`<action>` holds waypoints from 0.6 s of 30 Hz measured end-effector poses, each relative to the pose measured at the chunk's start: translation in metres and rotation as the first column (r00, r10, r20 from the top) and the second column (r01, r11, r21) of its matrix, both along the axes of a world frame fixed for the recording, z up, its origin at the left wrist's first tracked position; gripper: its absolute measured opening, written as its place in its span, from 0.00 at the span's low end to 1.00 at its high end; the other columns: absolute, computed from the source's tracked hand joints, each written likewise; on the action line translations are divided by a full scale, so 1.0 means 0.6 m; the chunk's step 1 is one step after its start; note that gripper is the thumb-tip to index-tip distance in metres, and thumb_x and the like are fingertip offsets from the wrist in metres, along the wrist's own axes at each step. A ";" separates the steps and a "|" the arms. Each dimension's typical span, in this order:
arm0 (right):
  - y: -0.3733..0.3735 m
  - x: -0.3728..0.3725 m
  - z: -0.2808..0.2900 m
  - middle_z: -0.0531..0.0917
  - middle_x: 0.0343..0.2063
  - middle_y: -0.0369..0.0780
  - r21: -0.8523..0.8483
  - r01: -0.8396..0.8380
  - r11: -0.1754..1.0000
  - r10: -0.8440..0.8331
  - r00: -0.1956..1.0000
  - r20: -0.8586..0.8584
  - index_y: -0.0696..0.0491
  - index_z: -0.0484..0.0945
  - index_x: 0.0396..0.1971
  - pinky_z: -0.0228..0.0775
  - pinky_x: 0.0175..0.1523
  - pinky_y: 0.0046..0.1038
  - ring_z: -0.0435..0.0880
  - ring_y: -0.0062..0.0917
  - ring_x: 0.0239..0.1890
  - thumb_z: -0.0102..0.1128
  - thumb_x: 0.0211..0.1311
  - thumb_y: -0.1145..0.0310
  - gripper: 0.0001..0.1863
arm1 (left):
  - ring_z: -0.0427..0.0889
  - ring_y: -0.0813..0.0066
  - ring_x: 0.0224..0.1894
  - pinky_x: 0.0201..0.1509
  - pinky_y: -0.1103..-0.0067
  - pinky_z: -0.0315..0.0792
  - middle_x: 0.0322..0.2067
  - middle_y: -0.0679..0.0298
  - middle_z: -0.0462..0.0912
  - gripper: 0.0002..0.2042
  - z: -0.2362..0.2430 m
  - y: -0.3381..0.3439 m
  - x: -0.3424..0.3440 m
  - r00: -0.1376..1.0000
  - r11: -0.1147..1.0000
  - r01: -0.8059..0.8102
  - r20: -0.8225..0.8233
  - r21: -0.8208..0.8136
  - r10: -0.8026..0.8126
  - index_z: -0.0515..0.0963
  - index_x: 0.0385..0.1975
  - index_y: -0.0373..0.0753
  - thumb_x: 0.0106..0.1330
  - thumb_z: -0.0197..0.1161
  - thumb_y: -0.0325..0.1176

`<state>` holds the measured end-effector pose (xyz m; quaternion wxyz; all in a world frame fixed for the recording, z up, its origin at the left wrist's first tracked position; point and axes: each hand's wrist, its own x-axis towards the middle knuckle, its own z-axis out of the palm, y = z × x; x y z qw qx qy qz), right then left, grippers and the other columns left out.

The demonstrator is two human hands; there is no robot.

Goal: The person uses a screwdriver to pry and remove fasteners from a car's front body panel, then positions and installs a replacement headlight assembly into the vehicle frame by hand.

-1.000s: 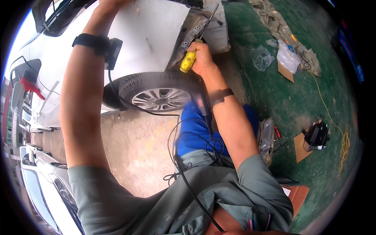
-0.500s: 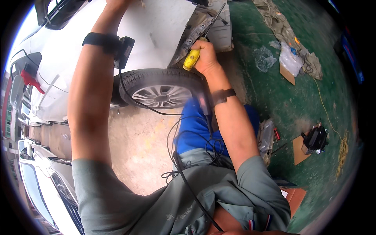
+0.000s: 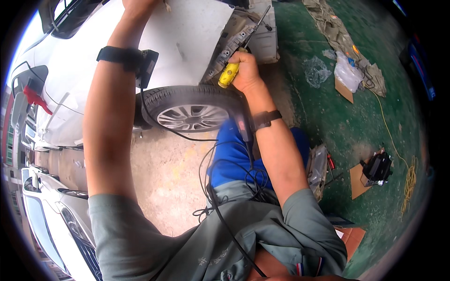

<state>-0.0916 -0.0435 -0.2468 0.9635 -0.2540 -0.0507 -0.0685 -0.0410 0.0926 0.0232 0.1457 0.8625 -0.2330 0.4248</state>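
My right hand (image 3: 247, 71) is closed around the yellow handle of a screwdriver (image 3: 228, 76). The long metal shaft points up and away, beside the bare metal edge (image 3: 233, 46) of a white car's body panel (image 3: 185, 33). Up at the top edge of the picture, my left hand (image 3: 139, 4) is over the same panel, mostly cut off, with its fingers out of sight. A wheel with a silver rim (image 3: 193, 117) sits just below the panel, near my right wrist.
Black cables (image 3: 215, 196) hang loose across my shirt and lap. On the green floor to the right are a plastic bag (image 3: 347, 75), brown cloth (image 3: 328, 23), a black device (image 3: 376, 167), yellow cord (image 3: 410, 182) and a red-handled tool (image 3: 331, 161). Another white car (image 3: 56, 220) stands at left.
My view has shifted very slightly. Both hands stay in nearly the same place, with the screwdriver still in my right hand.
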 end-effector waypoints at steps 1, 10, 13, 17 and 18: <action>0.002 0.000 0.001 0.81 0.28 0.38 0.006 0.009 1.000 -0.009 1.000 -0.012 0.55 0.77 0.31 0.77 0.43 0.33 0.82 0.31 0.32 0.51 0.45 0.78 0.11 | 0.84 0.44 0.42 0.52 0.61 0.75 0.35 0.43 0.85 0.29 0.001 0.001 -0.002 1.000 1.000 0.006 -0.010 -0.005 -0.006 0.86 0.33 0.34 0.72 0.44 0.54; -0.025 -0.011 0.007 0.82 0.34 0.38 -0.077 0.046 0.996 -0.045 0.999 0.019 0.56 0.77 0.39 0.75 0.49 0.31 0.82 0.30 0.39 0.50 0.48 0.78 0.16 | 0.84 0.44 0.41 0.52 0.60 0.75 0.34 0.43 0.85 0.27 -0.004 -0.006 0.012 1.000 0.999 -0.002 0.025 -0.036 0.003 0.85 0.33 0.34 0.71 0.45 0.52; -0.040 -0.034 0.018 0.83 0.39 0.39 -0.247 0.303 0.920 -0.313 0.950 0.001 0.56 0.77 0.45 0.71 0.53 0.29 0.82 0.29 0.43 0.50 0.49 0.77 0.20 | 0.84 0.44 0.41 0.52 0.59 0.75 0.34 0.43 0.85 0.26 -0.007 -0.001 0.005 0.999 0.999 0.004 0.043 -0.054 -0.002 0.85 0.33 0.34 0.71 0.46 0.51; -0.066 -0.073 0.051 0.83 0.37 0.38 -0.382 0.540 0.750 -0.573 0.819 0.034 0.59 0.79 0.43 0.71 0.48 0.25 0.81 0.24 0.40 0.52 0.49 0.80 0.18 | 0.84 0.43 0.40 0.50 0.58 0.75 0.34 0.44 0.85 0.24 -0.006 -0.002 0.016 1.000 0.997 0.012 0.030 -0.080 -0.009 0.85 0.33 0.34 0.70 0.48 0.49; -0.071 -0.074 0.057 0.83 0.37 0.38 -0.387 0.539 0.748 -0.572 0.820 0.035 0.59 0.79 0.43 0.71 0.48 0.25 0.81 0.24 0.40 0.52 0.49 0.80 0.18 | 0.84 0.43 0.40 0.50 0.58 0.75 0.34 0.44 0.85 0.24 -0.010 0.001 0.021 1.000 0.996 0.011 0.027 -0.085 -0.008 0.85 0.33 0.34 0.70 0.48 0.49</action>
